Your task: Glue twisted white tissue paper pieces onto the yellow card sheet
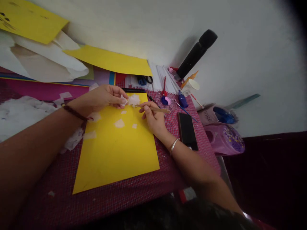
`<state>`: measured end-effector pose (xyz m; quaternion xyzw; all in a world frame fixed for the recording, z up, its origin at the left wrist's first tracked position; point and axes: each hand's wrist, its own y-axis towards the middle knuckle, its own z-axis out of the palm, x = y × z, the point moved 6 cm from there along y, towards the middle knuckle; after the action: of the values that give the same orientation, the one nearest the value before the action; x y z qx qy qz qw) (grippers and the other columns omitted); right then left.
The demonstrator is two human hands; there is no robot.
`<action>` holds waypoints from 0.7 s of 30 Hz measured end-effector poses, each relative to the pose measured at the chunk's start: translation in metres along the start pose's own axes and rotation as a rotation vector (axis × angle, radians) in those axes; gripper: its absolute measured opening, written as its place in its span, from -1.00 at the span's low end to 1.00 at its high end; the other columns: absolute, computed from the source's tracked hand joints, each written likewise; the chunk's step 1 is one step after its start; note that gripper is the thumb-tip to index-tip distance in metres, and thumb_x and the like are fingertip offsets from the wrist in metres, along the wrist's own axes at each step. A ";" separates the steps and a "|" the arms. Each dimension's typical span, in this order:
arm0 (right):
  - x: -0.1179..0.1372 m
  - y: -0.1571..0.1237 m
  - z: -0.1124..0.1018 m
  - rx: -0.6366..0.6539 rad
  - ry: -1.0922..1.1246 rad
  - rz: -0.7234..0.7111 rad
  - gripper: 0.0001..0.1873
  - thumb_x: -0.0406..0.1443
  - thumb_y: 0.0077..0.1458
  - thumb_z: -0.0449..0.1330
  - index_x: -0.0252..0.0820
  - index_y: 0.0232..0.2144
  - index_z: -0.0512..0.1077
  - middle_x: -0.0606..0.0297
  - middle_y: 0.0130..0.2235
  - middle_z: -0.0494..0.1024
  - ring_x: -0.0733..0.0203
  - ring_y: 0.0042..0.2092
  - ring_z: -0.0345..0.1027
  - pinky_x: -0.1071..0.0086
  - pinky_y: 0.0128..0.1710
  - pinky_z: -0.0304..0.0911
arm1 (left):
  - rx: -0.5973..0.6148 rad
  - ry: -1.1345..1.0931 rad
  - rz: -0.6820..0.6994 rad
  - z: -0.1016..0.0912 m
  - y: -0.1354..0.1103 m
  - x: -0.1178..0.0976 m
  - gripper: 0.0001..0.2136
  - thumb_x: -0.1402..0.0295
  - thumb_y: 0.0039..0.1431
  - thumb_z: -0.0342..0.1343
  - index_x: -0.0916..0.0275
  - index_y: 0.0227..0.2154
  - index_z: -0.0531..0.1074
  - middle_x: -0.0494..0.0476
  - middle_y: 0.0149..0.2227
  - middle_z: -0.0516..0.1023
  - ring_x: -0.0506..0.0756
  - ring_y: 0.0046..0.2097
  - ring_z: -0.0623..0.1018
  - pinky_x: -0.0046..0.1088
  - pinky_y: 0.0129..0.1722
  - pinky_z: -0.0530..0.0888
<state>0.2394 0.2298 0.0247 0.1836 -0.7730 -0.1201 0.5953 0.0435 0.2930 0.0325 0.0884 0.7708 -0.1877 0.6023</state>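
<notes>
A yellow sheet [115, 150] lies in front of me, with several small pale scraps of paper [119, 123] on its upper half. Over its top left part, my left hand [110, 95] pinches a small piece of thin white paper [123, 100]. My right hand [154, 118] is closed around a flat wooden stick [157, 110], whose left tip points toward a pale torn patch [134, 100] near the sheet's top edge. Whether the tip touches that patch I cannot tell. The left hand's fingertips sit just left of the patch.
Torn white paper [26, 111] is heaped at left. A black phone [187, 131] lies right of the sheet, near a paint palette [165, 99], a blue bottle [183, 99] and brushes. Scissors [148, 79] and a tall black object [198, 52] stand toward the wall. The checked cloth [129, 198] covers the table.
</notes>
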 end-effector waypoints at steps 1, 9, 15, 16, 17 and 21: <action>-0.002 0.001 -0.002 -0.017 0.047 0.041 -0.65 0.02 0.39 0.07 -0.08 -0.18 0.46 0.34 -0.32 0.52 0.32 -0.43 0.36 0.43 -0.44 0.32 | -0.014 0.014 0.009 0.002 0.000 -0.002 -0.69 0.22 -0.19 0.43 0.25 -0.39 0.53 0.04 -0.51 0.52 0.00 -0.47 0.41 -0.46 -0.43 0.31; -0.010 0.008 -0.007 -0.050 0.070 0.159 -0.66 -0.05 0.40 0.06 -0.10 -0.34 0.40 0.40 -0.46 0.44 0.33 -0.44 0.36 0.40 -0.39 0.31 | -0.169 -0.008 -0.019 -0.012 -0.007 -0.011 -0.68 0.20 -0.26 0.39 0.22 -0.40 0.52 0.06 -0.43 0.48 0.04 -0.41 0.37 -0.48 -0.46 0.23; -0.018 0.012 -0.001 0.006 0.058 0.150 -0.70 -0.07 0.39 0.09 -0.12 -0.28 0.43 0.31 -0.33 0.55 0.29 -0.33 0.46 0.38 -0.33 0.37 | -0.103 -0.011 -0.063 -0.006 -0.003 -0.003 -0.57 0.14 -0.22 0.43 0.20 -0.28 0.48 0.03 -0.46 0.41 0.03 -0.44 0.36 -0.49 -0.47 0.23; -0.020 0.013 0.000 0.012 0.067 0.149 -0.70 -0.06 0.38 0.10 -0.12 -0.26 0.44 0.30 -0.31 0.57 0.29 -0.31 0.48 0.39 -0.34 0.38 | -0.079 0.004 -0.064 -0.005 -0.001 -0.001 -0.56 0.14 -0.21 0.44 0.20 -0.27 0.45 0.01 -0.47 0.40 0.02 -0.44 0.35 -0.49 -0.46 0.23; -0.022 0.013 0.001 0.014 0.075 0.156 -0.70 -0.05 0.38 0.10 -0.11 -0.23 0.44 0.29 -0.28 0.59 0.28 -0.29 0.50 0.39 -0.34 0.40 | -0.061 0.028 -0.068 -0.004 0.001 0.001 -0.56 0.13 -0.20 0.44 0.21 -0.29 0.43 -0.01 -0.49 0.39 0.01 -0.45 0.34 -0.49 -0.45 0.22; -0.029 0.014 0.000 -0.013 0.087 0.211 -0.70 -0.03 0.39 0.10 -0.10 -0.19 0.45 0.28 -0.26 0.63 0.27 -0.25 0.54 0.39 -0.31 0.45 | 0.008 0.214 -0.028 -0.004 0.006 0.006 -0.62 0.05 -0.07 0.36 0.22 -0.39 0.40 0.05 -0.50 0.49 0.04 -0.45 0.42 -0.45 -0.43 0.29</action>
<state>0.2434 0.2551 0.0053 0.1024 -0.7607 -0.0540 0.6387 0.0402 0.2991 0.0263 0.0997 0.8312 -0.1886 0.5134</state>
